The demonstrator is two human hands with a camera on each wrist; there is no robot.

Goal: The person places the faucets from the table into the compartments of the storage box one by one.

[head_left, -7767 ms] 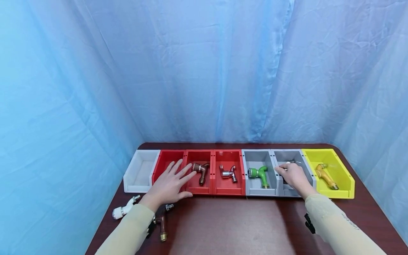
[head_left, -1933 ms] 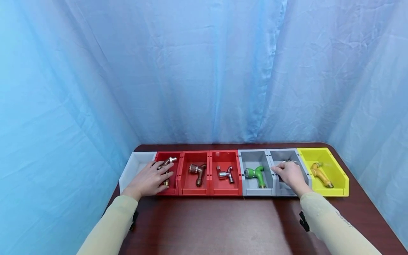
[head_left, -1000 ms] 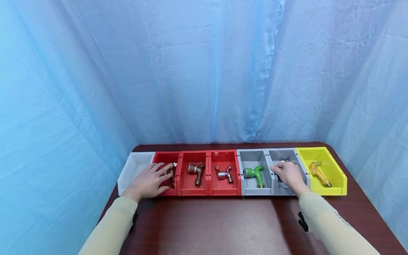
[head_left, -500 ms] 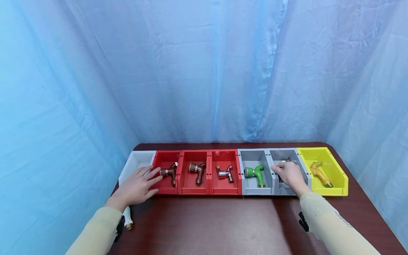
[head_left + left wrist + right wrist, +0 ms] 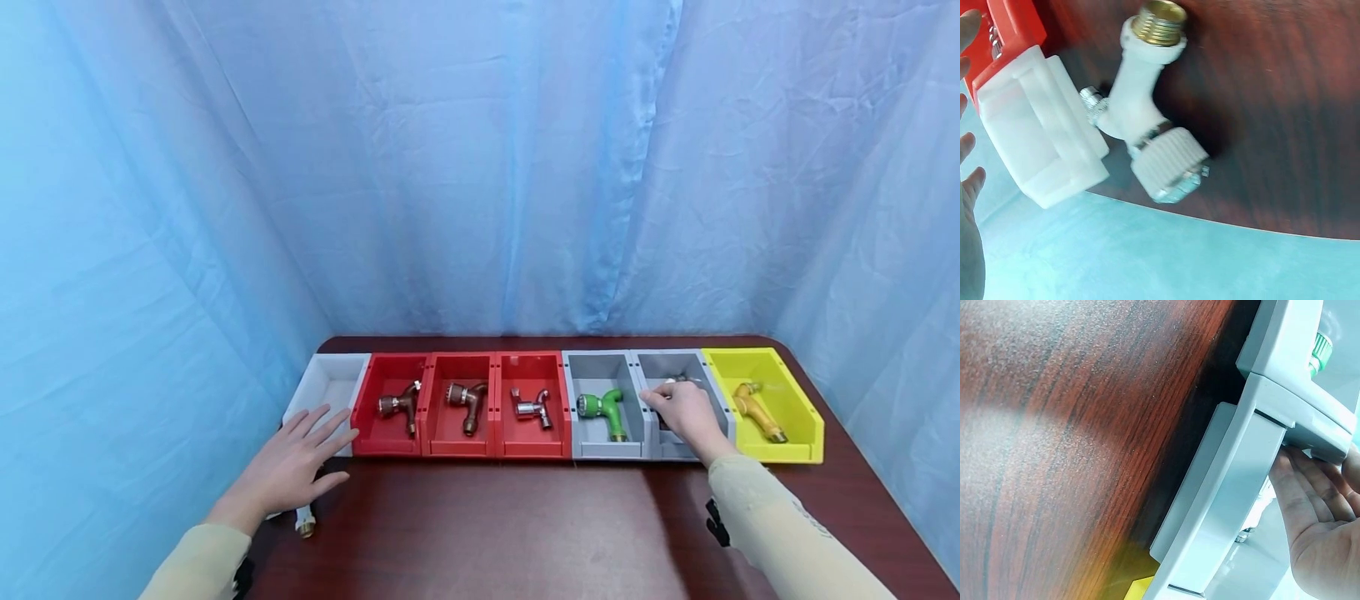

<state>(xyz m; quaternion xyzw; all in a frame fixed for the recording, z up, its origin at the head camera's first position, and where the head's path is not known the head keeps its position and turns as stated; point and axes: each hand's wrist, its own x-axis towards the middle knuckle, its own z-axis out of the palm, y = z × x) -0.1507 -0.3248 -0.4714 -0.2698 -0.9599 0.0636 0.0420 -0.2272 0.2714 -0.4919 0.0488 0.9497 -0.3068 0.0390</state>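
My left hand (image 5: 288,467), fingers spread and holding nothing, hovers over the table's left side in the head view. Beneath it lies a white faucet (image 5: 305,521), mostly hidden there; the left wrist view shows its white body (image 5: 1132,94), ribbed knob and brass threaded end. A brown faucet (image 5: 401,404) lies in the leftmost red bin (image 5: 386,447). My right hand (image 5: 686,412) pinches the side wall of the right-hand grey bin (image 5: 675,451). In the right wrist view its fingers (image 5: 1310,487) reach inside that bin, where a partly hidden faucet lies.
Seven bins stand in a row at the table's back. The white bin (image 5: 330,379) holds no faucet in view. Others hold a brown faucet (image 5: 471,408), a chrome one (image 5: 534,408), a green one (image 5: 611,412) and a yellow one (image 5: 757,412). Blue curtains surround the table.
The brown faucet, earlier on the table, now lies in the leftmost red bin. My left hand has let go and moved back leftward over the white faucet. My right hand has stayed put.
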